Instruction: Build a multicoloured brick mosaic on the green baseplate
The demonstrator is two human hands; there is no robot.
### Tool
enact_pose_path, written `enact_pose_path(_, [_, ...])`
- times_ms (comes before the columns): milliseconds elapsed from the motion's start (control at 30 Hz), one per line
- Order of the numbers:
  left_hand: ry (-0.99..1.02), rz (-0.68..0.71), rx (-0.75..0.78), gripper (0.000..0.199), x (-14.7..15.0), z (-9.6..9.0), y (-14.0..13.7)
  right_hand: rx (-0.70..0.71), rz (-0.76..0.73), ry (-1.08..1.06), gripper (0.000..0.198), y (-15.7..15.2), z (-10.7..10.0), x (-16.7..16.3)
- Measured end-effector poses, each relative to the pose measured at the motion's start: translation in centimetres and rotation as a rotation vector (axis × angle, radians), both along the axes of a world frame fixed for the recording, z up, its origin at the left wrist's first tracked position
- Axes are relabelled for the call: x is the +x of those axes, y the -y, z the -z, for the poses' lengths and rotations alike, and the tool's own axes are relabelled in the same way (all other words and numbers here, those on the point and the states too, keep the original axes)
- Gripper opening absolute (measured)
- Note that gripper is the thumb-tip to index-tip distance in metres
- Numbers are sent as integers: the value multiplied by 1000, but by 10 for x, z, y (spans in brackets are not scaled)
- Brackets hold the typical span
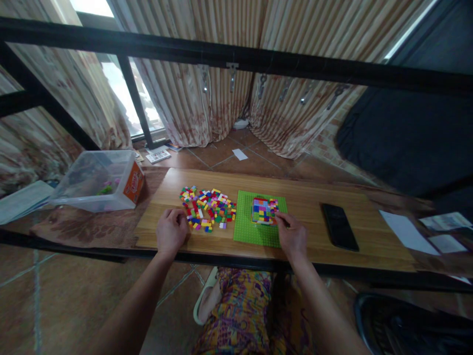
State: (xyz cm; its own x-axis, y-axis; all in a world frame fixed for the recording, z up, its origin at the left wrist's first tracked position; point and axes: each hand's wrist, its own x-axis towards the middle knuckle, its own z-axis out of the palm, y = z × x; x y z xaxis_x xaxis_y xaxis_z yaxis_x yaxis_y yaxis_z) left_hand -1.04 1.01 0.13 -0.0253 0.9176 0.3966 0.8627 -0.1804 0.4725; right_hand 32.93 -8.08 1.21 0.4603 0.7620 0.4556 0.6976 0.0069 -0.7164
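Observation:
A green studded baseplate (242,217) lies on the wooden board, with a low block of mixed-colour toy bricks (263,209) built up on it. At the right edge of that build, my right hand (293,236) has thumb and forefinger pinched together; whatever is between the fingertips is too small to make out. My left hand (171,230) rests on the board with its fingers curled in, and no brick shows in it. Just right of the left hand spreads a pile of loose toy bricks (210,204) in many colours, reaching close to the baseplate's left edge.
A clear plastic box (99,185) with an orange label and a few pieces inside stands at the left. A black phone (339,227) lies on the wooden board (310,197) at the right, with white paper (408,230) beyond. A dark metal bar (244,56) crosses above the far side.

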Motion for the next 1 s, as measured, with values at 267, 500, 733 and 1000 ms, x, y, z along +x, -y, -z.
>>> enact_pose_path(267, [-2,0,12,20,1,0,0,34,-43,103,29,-1,2,2])
enact_pose_path(500, [-5,-18,-12,21,3,-4,2,31,-59,151,32,-2,5,2])
enact_pose_path(733, [1,-27,-39,22,4,-6,2,0,-111,177,34,0,2,7])
enact_pose_path(1000, [1,-17,-52,23,5,-7,4,-2,-21,169,34,11,-11,-19])
